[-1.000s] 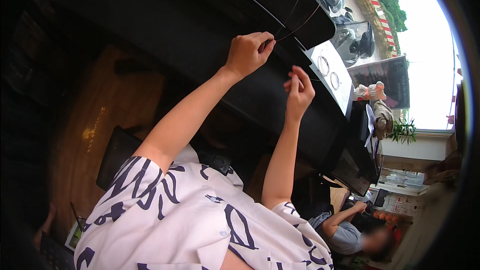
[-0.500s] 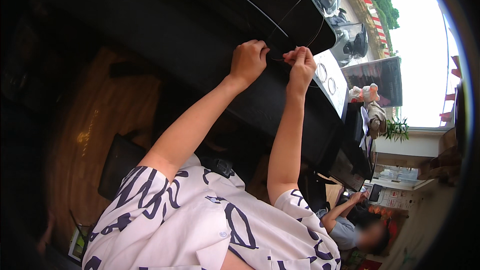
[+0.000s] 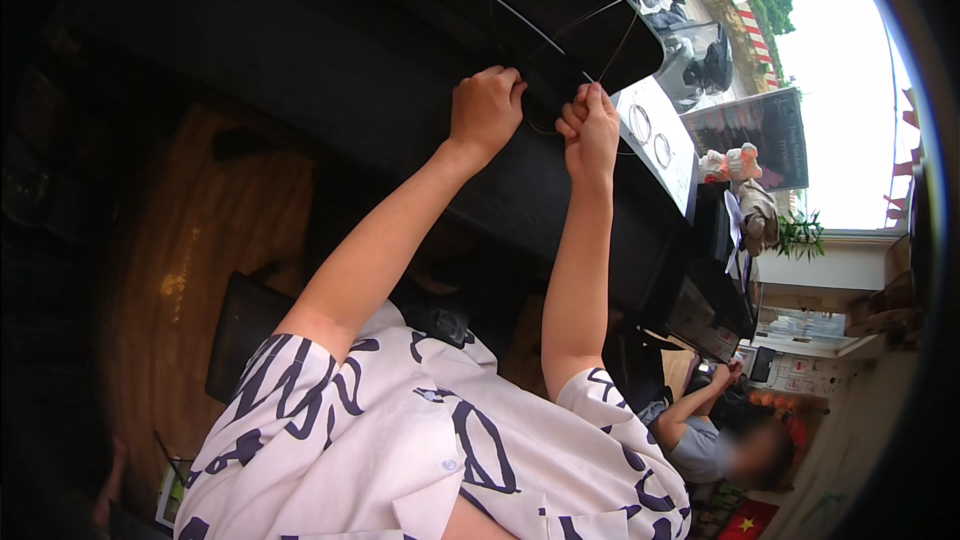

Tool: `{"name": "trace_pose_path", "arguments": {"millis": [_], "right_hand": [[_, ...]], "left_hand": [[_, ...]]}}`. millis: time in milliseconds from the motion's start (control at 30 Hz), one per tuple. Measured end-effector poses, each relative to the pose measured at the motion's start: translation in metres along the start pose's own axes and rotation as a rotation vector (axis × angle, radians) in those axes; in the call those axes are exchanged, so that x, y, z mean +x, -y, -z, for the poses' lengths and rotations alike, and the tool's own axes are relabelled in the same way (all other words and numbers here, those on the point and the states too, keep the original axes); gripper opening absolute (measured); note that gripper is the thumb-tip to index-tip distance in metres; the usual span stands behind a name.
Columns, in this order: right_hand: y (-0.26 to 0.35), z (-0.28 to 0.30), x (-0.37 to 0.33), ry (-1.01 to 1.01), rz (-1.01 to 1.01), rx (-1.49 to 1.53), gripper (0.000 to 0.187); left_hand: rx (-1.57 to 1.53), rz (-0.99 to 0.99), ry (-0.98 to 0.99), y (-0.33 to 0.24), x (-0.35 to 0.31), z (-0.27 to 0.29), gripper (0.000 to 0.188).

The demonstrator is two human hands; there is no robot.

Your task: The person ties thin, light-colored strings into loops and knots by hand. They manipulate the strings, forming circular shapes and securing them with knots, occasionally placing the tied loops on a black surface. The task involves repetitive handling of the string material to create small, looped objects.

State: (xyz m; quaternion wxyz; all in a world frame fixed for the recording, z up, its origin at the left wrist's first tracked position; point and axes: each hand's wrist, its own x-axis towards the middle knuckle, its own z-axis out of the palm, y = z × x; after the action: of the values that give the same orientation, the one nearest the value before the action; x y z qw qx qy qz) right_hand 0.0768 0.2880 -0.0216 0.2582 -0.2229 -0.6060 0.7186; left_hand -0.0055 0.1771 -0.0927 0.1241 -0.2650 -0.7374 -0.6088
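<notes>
Over a black tabletop (image 3: 330, 90), my left hand (image 3: 485, 112) is closed, back turned up, its fingertips mostly hidden. A thin wire (image 3: 617, 48) rises from my right hand (image 3: 588, 128), which pinches it between thumb and fingers. The strand makes a loose loop above the table, and a faint short curve of it shows between my two hands. My left hand appears to grip this same wire, though its exact hold is hidden. Beyond my right hand lies a white sheet (image 3: 672, 175) bearing two ring-shaped coils (image 3: 640, 124) of thin wire.
A dark sign board (image 3: 755, 140), a small figurine (image 3: 735, 162) and a green plant (image 3: 800, 233) stand at the right. Parked motorbikes (image 3: 690, 50) show outside beyond the table. A seated person (image 3: 700, 440) is at the lower right; a dark chair (image 3: 240, 330) stands at the left.
My hands have moved slightly apart and a little farther away, the left one shifting leftward. The wire's loop above them has changed shape. The whole view has shifted slightly.
</notes>
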Motion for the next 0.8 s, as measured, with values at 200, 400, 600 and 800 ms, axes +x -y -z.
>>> {"name": "trace_pose_path", "arguments": {"millis": [200,400,600,800], "right_hand": [[-0.010,0.001,-0.013,0.076,-0.182,0.047,0.031],[-0.012,0.007,-0.027,0.098,-0.066,0.051,0.032],[-0.037,0.025,-0.024,-0.168,0.322,-0.732,0.032],[-0.030,0.012,-0.032,-0.042,0.044,-0.660,0.015]], "left_hand": [[-0.011,-0.038,-0.014,0.002,0.002,0.001,0.008],[0.151,-0.075,-0.003,0.001,0.000,0.001,0.007],[0.279,-0.151,-0.022,-0.001,-0.002,-0.002,0.009],[0.261,-0.167,0.034,0.003,-0.002,0.001,0.012]]}}
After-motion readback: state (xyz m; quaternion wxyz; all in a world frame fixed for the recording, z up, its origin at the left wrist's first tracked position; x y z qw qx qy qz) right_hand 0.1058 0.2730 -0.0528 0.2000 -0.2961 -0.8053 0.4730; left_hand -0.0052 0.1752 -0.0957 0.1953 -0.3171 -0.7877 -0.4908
